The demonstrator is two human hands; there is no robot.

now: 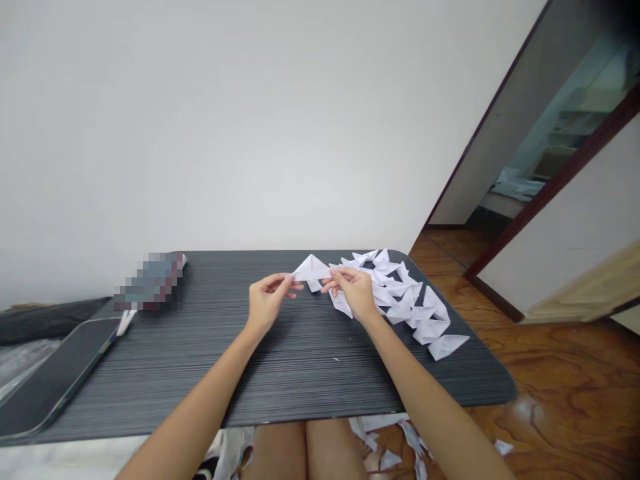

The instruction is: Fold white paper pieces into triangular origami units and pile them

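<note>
A piece of folded white paper (312, 268) is stretched between my two hands above the dark table, its peak pointing away from me. My left hand (267, 300) pinches its left corner between thumb and forefinger. With thumb and fingers, my right hand (355, 291) grips the right corner. Just beyond and to the right of my right hand spreads a pile of folded white paper pieces (400, 290), partly hidden by that hand. One piece (447, 346) lies at the pile's near end.
The dark table (210, 373) backs onto a white wall. At left lie a pixelated object (153, 283), a white cable (127, 321) and a dark flat panel (60, 373). Paper scraps (390, 460) litter the wooden floor (560, 373) below. A doorway opens at right.
</note>
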